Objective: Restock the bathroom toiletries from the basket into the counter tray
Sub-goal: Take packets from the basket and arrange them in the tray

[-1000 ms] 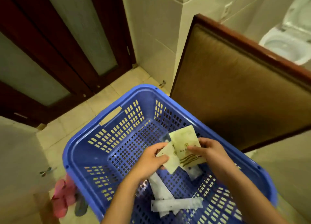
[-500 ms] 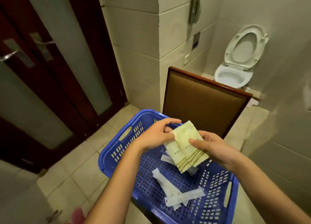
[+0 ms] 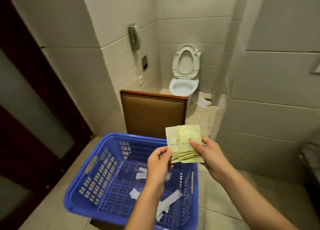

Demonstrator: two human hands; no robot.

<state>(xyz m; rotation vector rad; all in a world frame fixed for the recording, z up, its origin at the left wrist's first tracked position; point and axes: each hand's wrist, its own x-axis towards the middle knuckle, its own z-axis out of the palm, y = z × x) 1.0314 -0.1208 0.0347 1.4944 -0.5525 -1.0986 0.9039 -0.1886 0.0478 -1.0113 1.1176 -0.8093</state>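
Two pale green toiletry sachets (image 3: 185, 143) overlap each other, held upright above the right rim of the blue plastic basket (image 3: 103, 174). My right hand (image 3: 207, 157) pinches the front sachet with the thumb across its face. My left hand (image 3: 159, 165) pinches the lower left corner of the rear sachet. Several white wrapped toiletries (image 3: 170, 199) lie on the basket's perforated floor. The counter tray is not in view.
A brown padded chair back (image 3: 152, 112) stands just behind the basket. Farther back is a white toilet (image 3: 184, 86) with its lid up. A dark wooden door (image 3: 34, 108) fills the left side. A wall phone (image 3: 134, 37) hangs on the tiled wall.
Both hands have lifted the two sachets up out of the basket and to the right. My view has tilted up, so the toilet and tiled walls now show.
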